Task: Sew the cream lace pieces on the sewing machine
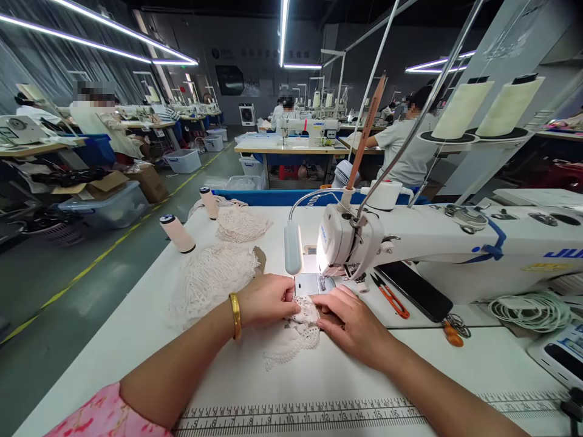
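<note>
Lace piece slants lengthwise toward near-left, left hand pinching it, right hand half-curled, hold unclear.

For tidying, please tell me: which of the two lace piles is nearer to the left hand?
The larger front pile, just beside the left hand; the smaller pile lies behind it, farther away.

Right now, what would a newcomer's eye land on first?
Centre: the left hand and right hand on pale lace, just before the lit needle area of a white sewing machine. Next, the gold bracelet on the left wrist, and orange snips beside a black phone, right of the needle.
</note>
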Motion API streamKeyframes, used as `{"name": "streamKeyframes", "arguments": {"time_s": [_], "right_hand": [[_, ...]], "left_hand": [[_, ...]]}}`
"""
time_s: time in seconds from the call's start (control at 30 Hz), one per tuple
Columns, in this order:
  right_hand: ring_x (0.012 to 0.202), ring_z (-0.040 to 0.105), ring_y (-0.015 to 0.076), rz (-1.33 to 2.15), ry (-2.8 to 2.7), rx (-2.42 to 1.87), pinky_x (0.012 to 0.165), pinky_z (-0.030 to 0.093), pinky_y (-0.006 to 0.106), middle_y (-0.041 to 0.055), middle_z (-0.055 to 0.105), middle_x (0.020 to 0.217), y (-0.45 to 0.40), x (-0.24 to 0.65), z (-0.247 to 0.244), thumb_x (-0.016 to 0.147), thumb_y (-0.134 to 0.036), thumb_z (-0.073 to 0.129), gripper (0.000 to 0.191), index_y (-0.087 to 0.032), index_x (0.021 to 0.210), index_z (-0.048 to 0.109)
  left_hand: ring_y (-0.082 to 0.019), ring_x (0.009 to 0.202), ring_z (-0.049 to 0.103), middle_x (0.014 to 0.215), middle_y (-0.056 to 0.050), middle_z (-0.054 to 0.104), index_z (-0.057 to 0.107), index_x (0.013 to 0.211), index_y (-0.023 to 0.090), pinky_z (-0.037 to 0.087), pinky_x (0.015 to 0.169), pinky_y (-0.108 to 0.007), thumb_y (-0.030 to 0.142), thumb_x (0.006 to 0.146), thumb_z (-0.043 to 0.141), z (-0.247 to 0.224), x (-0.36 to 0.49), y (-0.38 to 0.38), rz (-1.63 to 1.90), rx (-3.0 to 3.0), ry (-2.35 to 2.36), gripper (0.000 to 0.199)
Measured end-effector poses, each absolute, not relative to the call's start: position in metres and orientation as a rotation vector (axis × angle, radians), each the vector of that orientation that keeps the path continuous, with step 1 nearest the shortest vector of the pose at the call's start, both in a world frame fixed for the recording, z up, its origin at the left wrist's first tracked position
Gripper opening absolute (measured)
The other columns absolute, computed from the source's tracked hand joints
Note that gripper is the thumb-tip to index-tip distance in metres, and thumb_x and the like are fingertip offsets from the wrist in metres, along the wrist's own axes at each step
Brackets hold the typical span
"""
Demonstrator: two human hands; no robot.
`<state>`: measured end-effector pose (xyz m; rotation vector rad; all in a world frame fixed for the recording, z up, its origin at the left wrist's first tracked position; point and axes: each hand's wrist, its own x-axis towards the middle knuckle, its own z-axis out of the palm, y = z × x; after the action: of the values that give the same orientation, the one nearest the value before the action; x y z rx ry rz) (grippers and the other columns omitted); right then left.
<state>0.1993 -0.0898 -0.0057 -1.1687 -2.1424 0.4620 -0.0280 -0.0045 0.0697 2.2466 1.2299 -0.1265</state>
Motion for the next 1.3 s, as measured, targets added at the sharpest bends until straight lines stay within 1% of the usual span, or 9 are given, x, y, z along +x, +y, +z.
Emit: {"name": "streamKeyframes", "arguments": {"time_s": [0.13,0.27,0.33,0.53,0.73,0.9,1.03,1.2,1.3], "right_hand": [[0.089,0.049,0.025,0.44,-2.182,-1.066,0.077,0.041,0.037,0.0036,0.061,0.094,-0.091,0.198,-0.008,0.104,-0.013,0.06,0.015,-0.025,0.109,0.066],[0.09,0.048,0.0246,0.497,-2.181,-1.045,0.077,0.041,0.037,0.0038,0.06,0.095,-0.093,0.198,-0.008,0.106,-0.013,0.057,0.014,-0.025,0.106,0.065],[0.091,0.048,0.0246,0.508,-2.172,-1.025,0.077,0.042,0.037,0.0036,0.06,0.095,-0.093,0.199,-0.009,0.106,-0.013,0.056,0.015,-0.025,0.11,0.064],[0.09,0.048,0.0247,0.514,-2.177,-1.013,0.077,0.042,0.037,0.0033,0.061,0.095,-0.093,0.202,-0.011,0.107,-0.014,0.055,0.016,-0.026,0.112,0.063],[0.088,0.048,0.023,0.513,-2.206,-0.996,0.077,0.041,0.037,0.0026,0.058,0.092,-0.094,0.203,-0.011,0.11,-0.016,0.052,0.016,-0.025,0.107,0.064],[0.086,0.049,0.023,0.479,-2.217,-0.997,0.073,0.039,0.036,0.0029,0.059,0.089,-0.094,0.203,-0.011,0.11,-0.016,0.05,0.017,-0.025,0.105,0.064],[0.085,0.052,0.0225,0.422,-2.23,-0.958,0.073,0.042,0.036,0.0026,0.061,0.09,-0.092,0.201,-0.009,0.11,-0.016,0.049,0.019,-0.026,0.104,0.063],[0.083,0.052,0.0226,0.39,-2.232,-0.966,0.072,0.043,0.036,0.0027,0.061,0.089,-0.092,0.201,-0.009,0.109,-0.016,0.049,0.017,-0.025,0.1,0.061],[0.084,0.052,0.0229,0.39,-2.232,-0.97,0.072,0.043,0.036,0.0029,0.061,0.089,-0.093,0.201,-0.011,0.109,-0.015,0.049,0.017,-0.025,0.1,0.06]], "left_hand": [[-0.021,0.077,0.061,0.081,-0.001,0.068,0.064,0.088,0.021,0.038,0.066,-0.031,0.04,0.094,0.06,0.071,-0.03,-0.004,-0.071,2.289,1.291,0.02],[-0.033,0.117,0.06,0.123,-0.014,0.068,0.072,0.123,0.019,0.047,0.097,-0.042,0.03,0.098,0.057,0.062,-0.028,-0.006,0.004,2.58,1.317,0.03],[-0.038,0.124,0.056,0.129,-0.017,0.065,0.073,0.129,0.02,0.046,0.103,-0.047,0.029,0.099,0.058,0.061,-0.029,-0.006,-0.049,2.675,1.307,0.034],[-0.032,0.107,0.062,0.098,-0.009,0.071,0.084,0.112,0.034,0.048,0.088,-0.04,0.025,0.097,0.063,0.07,-0.04,-0.004,-0.141,2.634,1.12,0.027],[-0.031,0.122,0.064,0.105,-0.007,0.077,0.087,0.101,0.03,0.045,0.095,-0.037,0.025,0.095,0.07,0.066,-0.052,0.005,-0.06,2.551,0.944,0.019],[-0.023,0.092,0.066,0.091,-0.005,0.074,0.082,0.098,0.021,0.043,0.077,-0.032,0.037,0.101,0.063,0.066,-0.04,-0.001,0.097,2.519,0.992,0.025],[-0.02,0.08,0.062,0.087,-0.002,0.069,0.072,0.095,0.019,0.04,0.067,-0.029,0.052,0.087,0.08,0.059,-0.023,-0.016,0.04,2.406,0.985,0.035],[-0.029,0.111,0.063,0.121,-0.01,0.069,0.072,0.114,0.021,0.049,0.095,-0.038,0.049,0.095,0.07,0.044,-0.024,-0.013,0.189,2.521,1.143,0.033],[-0.037,0.135,0.052,0.146,-0.014,0.06,0.068,0.132,0.023,0.041,0.113,-0.05,0.052,0.099,0.064,0.036,-0.027,-0.001,0.238,2.651,1.264,0.044]]}}
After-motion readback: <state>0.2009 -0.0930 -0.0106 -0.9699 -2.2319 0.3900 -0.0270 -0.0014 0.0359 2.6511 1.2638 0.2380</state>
